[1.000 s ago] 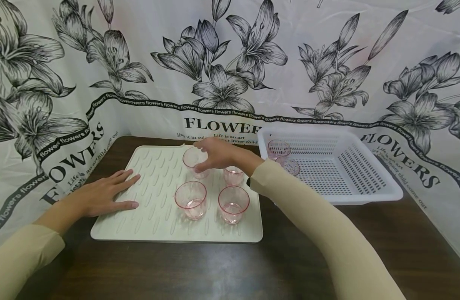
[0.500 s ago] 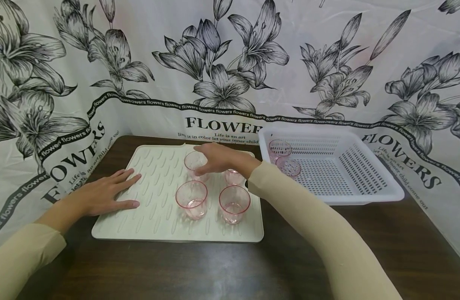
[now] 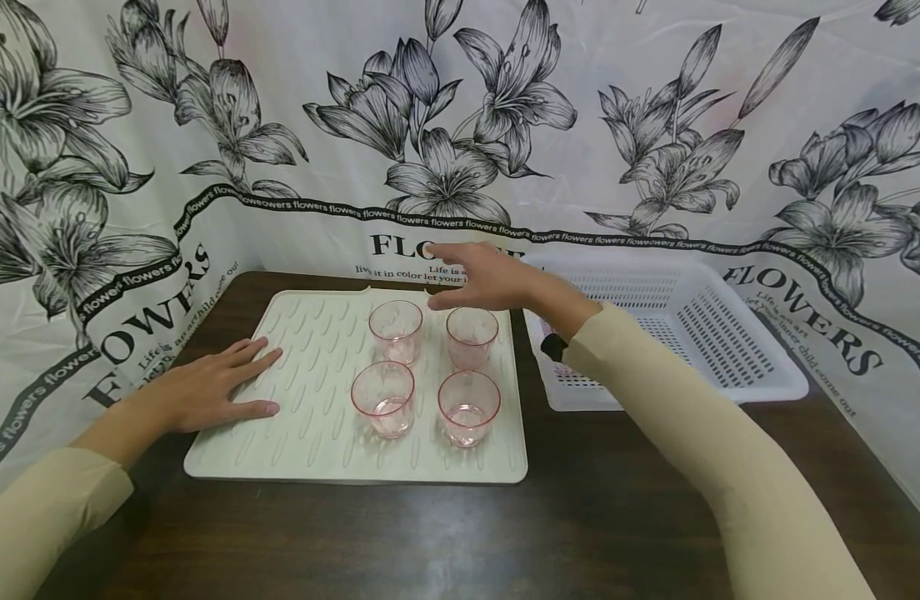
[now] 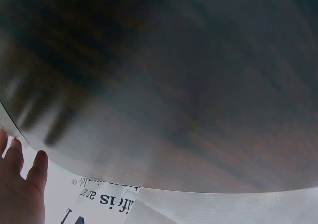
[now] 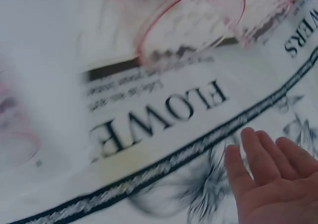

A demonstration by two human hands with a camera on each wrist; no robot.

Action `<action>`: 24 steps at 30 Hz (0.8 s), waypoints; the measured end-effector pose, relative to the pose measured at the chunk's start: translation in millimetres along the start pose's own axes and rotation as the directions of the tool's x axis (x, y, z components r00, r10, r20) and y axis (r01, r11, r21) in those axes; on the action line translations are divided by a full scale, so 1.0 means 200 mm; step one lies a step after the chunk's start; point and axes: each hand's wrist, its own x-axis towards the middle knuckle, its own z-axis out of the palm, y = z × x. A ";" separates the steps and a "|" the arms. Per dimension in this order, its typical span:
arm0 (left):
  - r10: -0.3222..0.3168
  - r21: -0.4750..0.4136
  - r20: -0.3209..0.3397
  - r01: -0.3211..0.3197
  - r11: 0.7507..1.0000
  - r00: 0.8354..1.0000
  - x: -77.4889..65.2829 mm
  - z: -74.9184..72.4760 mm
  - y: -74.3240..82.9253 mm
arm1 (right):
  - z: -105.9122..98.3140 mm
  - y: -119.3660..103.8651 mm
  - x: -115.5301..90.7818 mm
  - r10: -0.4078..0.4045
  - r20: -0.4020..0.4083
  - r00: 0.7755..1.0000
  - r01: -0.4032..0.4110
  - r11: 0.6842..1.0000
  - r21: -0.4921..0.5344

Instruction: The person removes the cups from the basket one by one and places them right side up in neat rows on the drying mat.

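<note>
Several clear pink glasses with red rims stand upright on the right half of a cream draining mat: back left glass (image 3: 396, 332), back right glass (image 3: 472, 337), front left glass (image 3: 383, 400) and front right glass (image 3: 468, 408). My left hand (image 3: 212, 386) rests flat with spread fingers on the left edge of the mat (image 3: 295, 392). My right hand (image 3: 490, 279) is in the air above and behind the back right glass, fingers extended, holding nothing. In the right wrist view the right hand (image 5: 273, 177) appears with straight fingers, apart from the glass rim (image 5: 243, 5).
A white perforated plastic basket (image 3: 760, 358) stands to the right of the mat. The right forearm mostly hides the glasses in it. A dark wooden table (image 3: 400, 542) lies beneath, and a flower-printed curtain (image 3: 655, 67) hangs behind and at the sides.
My right hand has let go of the back left glass, which now stands on the mat. It has risen and moved right toward the basket. My left hand has stayed put.
</note>
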 end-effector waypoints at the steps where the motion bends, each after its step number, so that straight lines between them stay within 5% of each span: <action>1: 0.001 -0.003 -0.001 -0.001 1.000 1.000 0.00 0.00 0.00 | -0.02 0.02 -0.03 0.000 -0.017 1.000 0.000 1.000 0.010; 9: -0.006 0.004 -0.011 0.006 1.000 1.000 0.00 0.02 -0.01 | -0.14 0.24 -0.30 0.050 -0.069 0.996 -0.040 0.989 0.140; 24: 0.000 0.005 -0.023 0.001 1.000 1.000 0.00 0.03 -0.03 | -0.12 0.57 -0.63 0.114 0.051 0.992 -0.122 0.969 0.214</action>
